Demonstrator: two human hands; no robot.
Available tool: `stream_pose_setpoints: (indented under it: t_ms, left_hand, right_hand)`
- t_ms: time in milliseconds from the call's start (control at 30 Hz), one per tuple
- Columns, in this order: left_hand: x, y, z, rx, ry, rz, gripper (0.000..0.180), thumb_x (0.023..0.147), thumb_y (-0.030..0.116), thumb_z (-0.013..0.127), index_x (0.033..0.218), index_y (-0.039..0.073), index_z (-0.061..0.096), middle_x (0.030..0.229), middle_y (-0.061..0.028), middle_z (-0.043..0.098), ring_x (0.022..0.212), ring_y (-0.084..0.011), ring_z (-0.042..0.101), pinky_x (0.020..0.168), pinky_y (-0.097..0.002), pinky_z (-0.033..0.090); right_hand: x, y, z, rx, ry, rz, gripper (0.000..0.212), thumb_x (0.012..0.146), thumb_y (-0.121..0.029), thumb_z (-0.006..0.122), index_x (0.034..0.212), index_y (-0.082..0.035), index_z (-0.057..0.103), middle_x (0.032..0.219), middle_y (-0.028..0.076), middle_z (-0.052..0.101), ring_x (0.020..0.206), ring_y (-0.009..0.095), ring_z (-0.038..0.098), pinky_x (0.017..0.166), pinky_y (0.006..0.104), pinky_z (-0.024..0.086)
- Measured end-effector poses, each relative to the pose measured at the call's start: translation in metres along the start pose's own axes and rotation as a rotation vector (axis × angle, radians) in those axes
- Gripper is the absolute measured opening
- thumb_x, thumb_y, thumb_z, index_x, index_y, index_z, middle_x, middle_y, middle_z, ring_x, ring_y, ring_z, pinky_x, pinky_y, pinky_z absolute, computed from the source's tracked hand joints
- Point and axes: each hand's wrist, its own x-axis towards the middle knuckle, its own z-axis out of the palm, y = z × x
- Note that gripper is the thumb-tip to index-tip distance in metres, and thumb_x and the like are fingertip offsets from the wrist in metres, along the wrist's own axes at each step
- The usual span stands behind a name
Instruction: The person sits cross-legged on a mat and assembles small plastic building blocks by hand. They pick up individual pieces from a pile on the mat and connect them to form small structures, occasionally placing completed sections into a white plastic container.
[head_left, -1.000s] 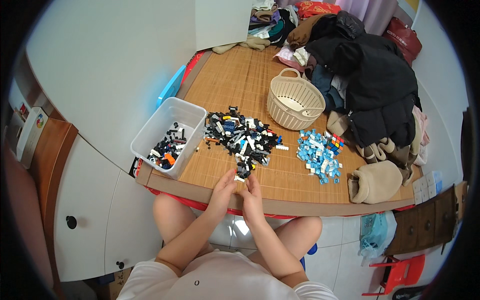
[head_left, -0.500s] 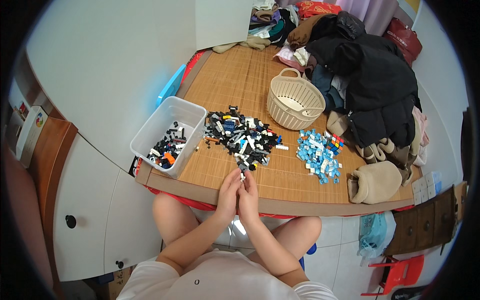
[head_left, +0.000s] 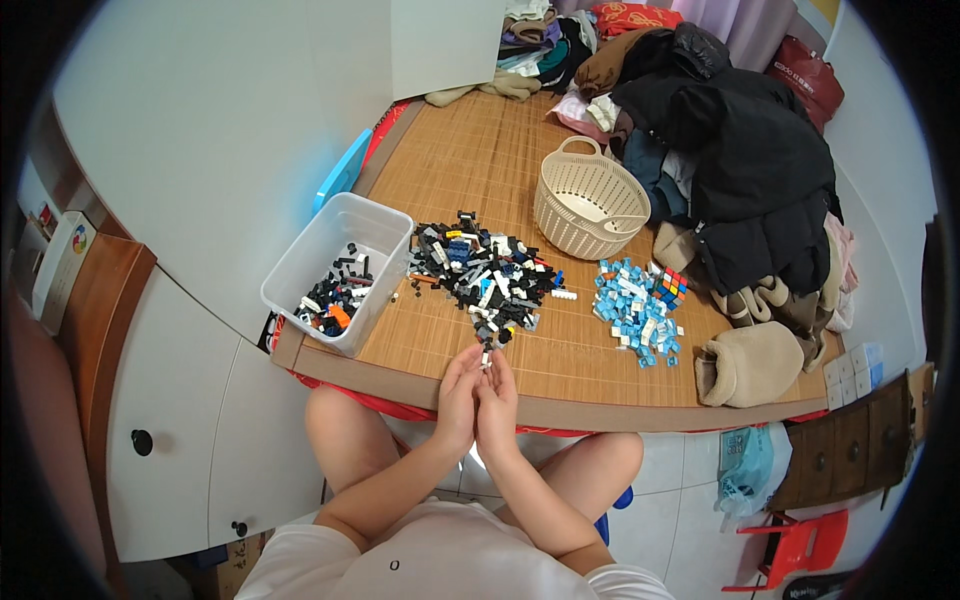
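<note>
My left hand (head_left: 458, 402) and my right hand (head_left: 497, 408) are side by side at the near edge of the mat, their fingers curled toward each other. Between the fingertips shows a small white toy brick (head_left: 487, 361), partly hidden by the fingers, so its exact shape is unclear. Just beyond the fingertips spreads a heap of mixed toy bricks (head_left: 490, 275), mostly black, grey and white. To its right lies a second heap of light blue and white bricks (head_left: 637, 315).
At the left stands a clear plastic bin (head_left: 375, 315) with some bricks inside and a blue lid (head_left: 342, 170) behind it. A beige basket (head_left: 590, 200) sits beyond the heaps. A puzzle cube (head_left: 670, 288) touches the blue bricks. Piled clothes (head_left: 755, 170) fill the right side.
Both hands have drawn slightly back toward me, away from the dark heap, with the white brick still between the fingertips. The heaps, bin and basket look unchanged.
</note>
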Motion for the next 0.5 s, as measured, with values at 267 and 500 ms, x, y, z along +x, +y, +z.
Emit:
stream_pose_setpoints:
  t_ms: [267, 500]
  left_hand:
    - [-0.012, 0.012, 0.009, -0.024, -0.02, 0.013, 0.039, 0.089, 0.009, 0.038, 0.126, -0.004, 0.036, 0.132, -0.0159, 0.037, 0.126, -0.0205, 0.032, 0.105, -0.0302, 0.026]
    - [-0.012, 0.015, 0.007, -0.053, -0.034, 0.036, 0.039, 0.089, 0.008, 0.039, 0.126, -0.004, 0.036, 0.131, -0.0162, 0.038, 0.125, -0.0207, 0.034, 0.104, -0.0305, 0.027]
  right_hand:
    - [-0.006, 0.001, 0.0, 0.049, -0.009, -0.051, 0.055, 0.081, 0.009, 0.035, 0.134, 0.005, 0.023, 0.135, 0.016, 0.032, 0.125, 0.022, 0.035, 0.101, 0.0288, 0.031]
    - [-0.007, 0.001, 0.004, 0.052, -0.009, -0.055, 0.055, 0.08, 0.009, 0.035, 0.134, 0.005, 0.024, 0.131, 0.016, 0.036, 0.12, 0.02, 0.039, 0.099, 0.0285, 0.033]
